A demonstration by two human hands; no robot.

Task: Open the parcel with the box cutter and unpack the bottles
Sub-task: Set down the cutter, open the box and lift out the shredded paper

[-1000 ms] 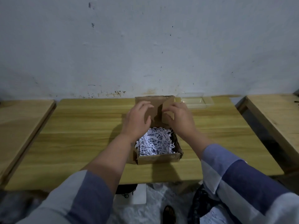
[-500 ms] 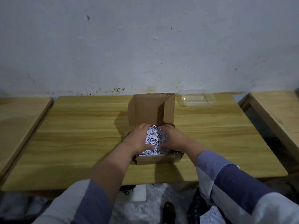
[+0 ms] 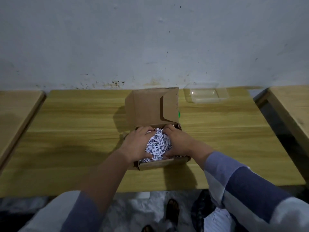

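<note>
My left hand [image 3: 136,145] curls into the left side of the open parcel [image 3: 157,164], clutching shredded paper [image 3: 158,144]. My right hand [image 3: 178,143] does likewise at the parcel's right side. The bottles lie hidden beneath the filling; I cannot see them. A clear tray [image 3: 206,96] sits behind the parcel, to its right. Lifting this wad carelessly could, I judge, scatter shreds or drag a bottle out.

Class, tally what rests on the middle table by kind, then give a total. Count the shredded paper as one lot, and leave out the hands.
Cardboard box: 1
Lot of shredded paper: 1
Clear plastic tray: 1
Bottles: 0 visible
Box cutter: 0 visible
Total: 3
</note>
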